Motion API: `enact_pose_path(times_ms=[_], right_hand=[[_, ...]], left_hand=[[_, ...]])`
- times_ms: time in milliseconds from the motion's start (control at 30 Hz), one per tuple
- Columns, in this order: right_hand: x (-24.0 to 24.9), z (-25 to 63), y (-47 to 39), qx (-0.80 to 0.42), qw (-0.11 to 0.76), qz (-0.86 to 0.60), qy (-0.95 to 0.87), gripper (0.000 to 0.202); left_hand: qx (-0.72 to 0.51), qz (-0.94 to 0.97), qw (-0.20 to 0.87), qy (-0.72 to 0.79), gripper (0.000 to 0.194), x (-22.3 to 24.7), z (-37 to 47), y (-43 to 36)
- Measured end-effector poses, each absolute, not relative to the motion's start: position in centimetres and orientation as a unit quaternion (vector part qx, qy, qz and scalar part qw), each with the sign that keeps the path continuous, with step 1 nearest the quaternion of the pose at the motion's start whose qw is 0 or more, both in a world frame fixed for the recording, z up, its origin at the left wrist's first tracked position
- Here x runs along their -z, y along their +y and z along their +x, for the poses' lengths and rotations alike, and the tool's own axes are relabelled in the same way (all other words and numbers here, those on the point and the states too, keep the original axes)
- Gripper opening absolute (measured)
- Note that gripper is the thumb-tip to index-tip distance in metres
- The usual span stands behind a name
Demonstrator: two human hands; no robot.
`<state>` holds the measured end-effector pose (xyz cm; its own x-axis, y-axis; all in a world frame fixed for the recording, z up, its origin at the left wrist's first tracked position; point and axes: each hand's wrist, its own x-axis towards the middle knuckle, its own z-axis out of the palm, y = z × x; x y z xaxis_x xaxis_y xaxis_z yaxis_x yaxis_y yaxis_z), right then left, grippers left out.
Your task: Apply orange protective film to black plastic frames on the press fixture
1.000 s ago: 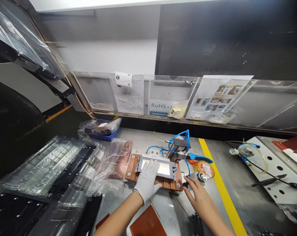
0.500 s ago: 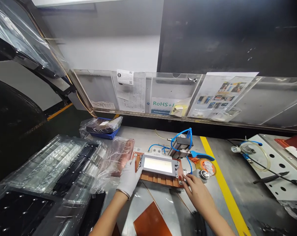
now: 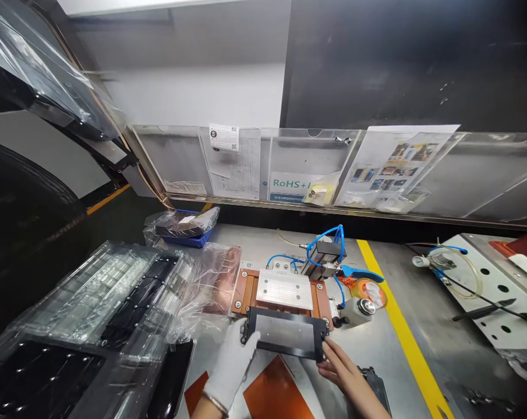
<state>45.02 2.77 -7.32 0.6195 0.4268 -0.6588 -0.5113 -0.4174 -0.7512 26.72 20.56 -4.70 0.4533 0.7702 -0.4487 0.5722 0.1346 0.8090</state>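
A black rectangular frame with a grey centre panel (image 3: 285, 334) is held between my two hands, just in front of the fixture. My left hand (image 3: 232, 361), in a white glove, grips its left end with the thumb on top. My bare right hand (image 3: 336, 361) holds its right end, fingers partly hidden at the edge. Behind the frame stands the fixture, an orange-brown base (image 3: 247, 286) with a silver metal block (image 3: 285, 288) that shows bare on top. Blue air tubes (image 3: 342, 244) and a cylinder sit at its back right.
Clear plastic trays (image 3: 115, 291) with black parts lie left. Orange-brown sheets (image 3: 276, 390) are near the front. A metal bottle (image 3: 359, 311) and tape roll (image 3: 370, 293) stand right of the fixture. A white perforated panel (image 3: 477, 291) is farther right.
The black frame has come off the fixture and moved towards me, tilted, with both hands. The metal block is now uncovered. My right hand has closed on the frame's right end.
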Motion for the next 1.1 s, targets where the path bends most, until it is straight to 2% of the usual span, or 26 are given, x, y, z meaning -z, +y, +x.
enact_pose_path(times_ms=[133,233,333,400,500,567,633,700,767,833,900,933,1000,1100], right_hand=[[6.4,41.5,-1.3,-0.468,0.644,-0.591,0.134,0.075],[4.4,40.1,-1.8,-0.483,0.657,-0.563,0.131,0.067],[2.3,39.5,-1.5,-0.454,0.623,-0.635,0.042,0.072],[1.3,39.6,-1.7,-0.470,0.570,-0.670,-0.069,0.077],[0.7,40.0,-2.3,-0.522,0.482,-0.676,-0.193,0.069],[0.5,40.0,-2.6,-0.522,0.453,-0.690,-0.216,0.064],[0.1,39.6,-2.4,-0.473,0.458,-0.724,-0.206,0.061],[-0.7,38.9,-1.9,-0.422,0.472,-0.750,-0.189,0.055],[-1.6,38.1,-1.3,-0.382,0.488,-0.765,-0.175,0.052],[-2.3,37.4,-0.7,-0.367,0.490,-0.772,-0.173,0.051],[-2.6,36.9,-0.4,-0.357,0.492,-0.777,-0.165,0.050],[-2.6,36.6,-0.2,-0.353,0.495,-0.778,-0.159,0.049],[-2.3,36.1,0.0,-0.346,0.503,-0.779,-0.144,0.048],[-1.8,35.3,0.3,-0.341,0.505,-0.781,-0.137,0.048]], left_hand=[[-0.149,0.595,0.609,0.503,0.063,3.2,24.1,17.6],[-0.172,0.557,0.636,0.506,0.051,1.0,23.8,17.3],[-0.189,0.585,0.600,0.512,0.039,-0.5,23.9,17.7],[-0.205,0.601,0.591,0.498,0.035,-0.7,23.7,18.0],[-0.218,0.640,0.591,0.440,0.034,-0.5,22.8,18.8],[-0.241,0.722,0.520,0.389,0.034,-0.9,22.1,19.6],[-0.261,0.834,0.373,0.312,0.035,-1.9,21.6,20.4],[-0.214,0.923,0.248,0.200,0.032,-3.1,21.4,20.8],[-0.083,0.970,0.193,0.120,0.026,-3.9,21.7,20.7],[0.064,0.983,0.136,0.102,0.022,-4.1,22.2,20.3],[0.160,0.979,0.065,0.105,0.028,-3.9,22.8,19.9],[0.183,0.977,0.039,0.103,0.032,-3.8,23.0,19.6],[0.196,0.976,0.028,0.095,0.030,-3.6,23.4,18.8],[0.178,0.980,0.078,0.050,0.022,-3.3,24.2,16.4]])
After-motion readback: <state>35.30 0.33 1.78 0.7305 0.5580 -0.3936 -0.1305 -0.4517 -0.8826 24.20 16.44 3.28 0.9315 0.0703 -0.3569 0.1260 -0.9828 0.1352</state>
